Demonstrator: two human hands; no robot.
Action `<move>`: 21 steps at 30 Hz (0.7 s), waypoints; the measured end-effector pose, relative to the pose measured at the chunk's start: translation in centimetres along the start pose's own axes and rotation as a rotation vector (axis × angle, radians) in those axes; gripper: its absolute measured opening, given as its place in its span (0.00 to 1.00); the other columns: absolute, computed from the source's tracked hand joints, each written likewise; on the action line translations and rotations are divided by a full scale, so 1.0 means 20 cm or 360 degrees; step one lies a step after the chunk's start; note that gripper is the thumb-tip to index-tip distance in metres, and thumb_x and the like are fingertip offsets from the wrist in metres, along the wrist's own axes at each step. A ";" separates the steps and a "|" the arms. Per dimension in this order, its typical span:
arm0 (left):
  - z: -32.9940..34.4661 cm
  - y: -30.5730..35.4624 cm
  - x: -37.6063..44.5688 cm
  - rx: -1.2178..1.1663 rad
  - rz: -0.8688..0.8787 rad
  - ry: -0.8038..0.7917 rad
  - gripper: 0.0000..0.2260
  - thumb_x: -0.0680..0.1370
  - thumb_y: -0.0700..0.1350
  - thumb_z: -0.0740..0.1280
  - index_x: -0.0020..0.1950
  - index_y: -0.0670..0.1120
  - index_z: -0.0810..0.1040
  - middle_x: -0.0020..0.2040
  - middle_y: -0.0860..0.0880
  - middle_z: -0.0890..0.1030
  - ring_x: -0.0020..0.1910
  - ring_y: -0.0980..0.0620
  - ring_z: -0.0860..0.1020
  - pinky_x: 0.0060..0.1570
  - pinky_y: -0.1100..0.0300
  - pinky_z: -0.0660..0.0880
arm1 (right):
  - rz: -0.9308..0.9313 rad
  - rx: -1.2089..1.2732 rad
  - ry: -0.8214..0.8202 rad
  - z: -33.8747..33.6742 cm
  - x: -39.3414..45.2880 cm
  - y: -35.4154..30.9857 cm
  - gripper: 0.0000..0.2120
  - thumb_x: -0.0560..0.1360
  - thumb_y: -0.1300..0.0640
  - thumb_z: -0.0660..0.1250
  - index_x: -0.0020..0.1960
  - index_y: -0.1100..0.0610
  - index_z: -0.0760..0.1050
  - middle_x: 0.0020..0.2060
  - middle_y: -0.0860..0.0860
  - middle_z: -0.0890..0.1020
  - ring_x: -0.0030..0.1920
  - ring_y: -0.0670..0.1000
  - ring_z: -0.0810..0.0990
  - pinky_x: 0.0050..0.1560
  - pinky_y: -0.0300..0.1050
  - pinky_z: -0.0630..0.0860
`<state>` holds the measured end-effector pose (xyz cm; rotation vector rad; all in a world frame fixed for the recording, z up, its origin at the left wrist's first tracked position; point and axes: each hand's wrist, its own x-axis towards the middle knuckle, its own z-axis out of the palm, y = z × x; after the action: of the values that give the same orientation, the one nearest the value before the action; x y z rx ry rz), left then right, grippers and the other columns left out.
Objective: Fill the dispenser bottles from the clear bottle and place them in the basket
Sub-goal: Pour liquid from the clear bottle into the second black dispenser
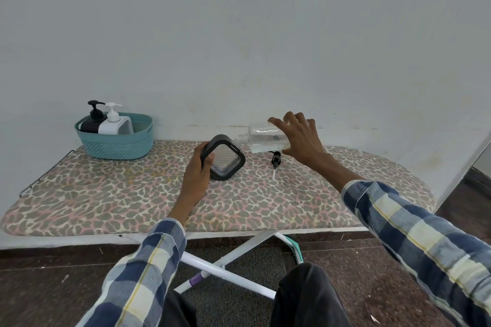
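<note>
Two hands work over the leopard-print ironing board (pixel 106 194). The left hand (pixel 198 175) grips a dark-framed dispenser bottle (pixel 225 158), tilted, its base on the board. The right hand (pixel 300 138) wraps its fingers around the clear bottle (pixel 265 137), held sideways with its threaded neck touching the dispenser's top corner; clear liquid sits inside. A black pump head (pixel 275 160) lies on the board just beneath the clear bottle. At the far left a teal basket (pixel 117 146) holds a black pump bottle (pixel 93 119) and a white pump bottle (pixel 113 122)
</note>
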<state>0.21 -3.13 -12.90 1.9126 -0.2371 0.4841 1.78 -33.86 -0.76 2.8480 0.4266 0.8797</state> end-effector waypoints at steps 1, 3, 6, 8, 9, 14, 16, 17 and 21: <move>0.00 0.00 0.00 0.0000 -0.0001 -0.0001 0.19 0.88 0.60 0.57 0.78 0.58 0.66 0.60 0.50 0.80 0.52 0.51 0.80 0.46 0.59 0.74 | 0.0002 0.0002 0.0000 0.00 0.00 0.00 0.48 0.64 0.47 0.87 0.77 0.41 0.64 0.61 0.51 0.72 0.60 0.57 0.73 0.55 0.59 0.73; 0.00 0.02 -0.01 0.0011 0.0008 0.0002 0.18 0.88 0.59 0.57 0.78 0.58 0.66 0.61 0.50 0.80 0.52 0.52 0.79 0.46 0.61 0.73 | -0.0003 0.0007 -0.0003 0.00 0.00 0.00 0.48 0.64 0.48 0.86 0.77 0.41 0.64 0.61 0.51 0.72 0.60 0.57 0.72 0.56 0.60 0.73; 0.00 0.03 -0.01 0.0025 0.0012 0.0002 0.18 0.89 0.58 0.57 0.78 0.57 0.66 0.62 0.51 0.80 0.54 0.52 0.80 0.46 0.62 0.73 | -0.0007 0.0014 -0.0010 -0.01 0.00 0.00 0.47 0.65 0.48 0.86 0.77 0.42 0.65 0.62 0.52 0.72 0.61 0.58 0.72 0.57 0.60 0.73; -0.01 0.03 -0.02 0.0029 0.0004 0.0001 0.18 0.89 0.58 0.57 0.78 0.56 0.66 0.63 0.51 0.80 0.55 0.52 0.80 0.47 0.62 0.74 | -0.0012 0.0019 -0.0012 -0.02 0.00 0.00 0.46 0.66 0.49 0.85 0.77 0.42 0.65 0.62 0.52 0.72 0.62 0.58 0.72 0.57 0.61 0.72; -0.01 0.03 -0.02 0.0031 0.0000 0.0000 0.19 0.89 0.58 0.57 0.79 0.56 0.66 0.63 0.51 0.80 0.56 0.52 0.80 0.48 0.62 0.74 | -0.0014 0.0023 -0.0013 -0.02 0.00 0.00 0.46 0.66 0.49 0.85 0.77 0.42 0.65 0.62 0.52 0.73 0.62 0.58 0.72 0.58 0.61 0.72; -0.01 0.04 -0.02 0.0013 -0.0011 -0.0004 0.19 0.89 0.58 0.57 0.79 0.56 0.66 0.64 0.52 0.79 0.57 0.52 0.80 0.49 0.62 0.74 | -0.0026 0.0037 -0.0010 -0.03 0.00 0.00 0.45 0.66 0.48 0.85 0.77 0.43 0.66 0.62 0.53 0.73 0.62 0.58 0.72 0.58 0.61 0.72; -0.01 0.04 -0.02 0.0006 -0.0012 -0.0005 0.19 0.89 0.58 0.57 0.79 0.56 0.66 0.64 0.52 0.80 0.57 0.51 0.80 0.49 0.61 0.74 | -0.0030 0.0032 -0.0008 -0.03 0.01 0.00 0.45 0.66 0.47 0.85 0.77 0.42 0.66 0.62 0.53 0.73 0.62 0.58 0.73 0.57 0.61 0.72; -0.01 0.04 -0.02 0.0005 -0.0013 -0.0006 0.19 0.89 0.58 0.57 0.79 0.56 0.66 0.64 0.52 0.80 0.57 0.51 0.80 0.49 0.61 0.74 | -0.0030 0.0028 -0.0007 -0.03 0.01 0.00 0.45 0.66 0.47 0.85 0.77 0.42 0.66 0.62 0.53 0.73 0.62 0.58 0.73 0.57 0.61 0.72; -0.01 0.05 -0.02 -0.0007 -0.0012 -0.0011 0.18 0.89 0.57 0.57 0.79 0.56 0.66 0.64 0.52 0.79 0.57 0.52 0.80 0.49 0.64 0.74 | -0.0030 0.0016 0.0000 -0.03 0.01 0.00 0.46 0.66 0.46 0.85 0.77 0.42 0.65 0.62 0.52 0.73 0.61 0.58 0.73 0.57 0.60 0.72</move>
<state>-0.51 -3.31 -12.24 1.9107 -0.2354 0.4719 1.63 -33.78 -0.25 2.8483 0.4583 0.8768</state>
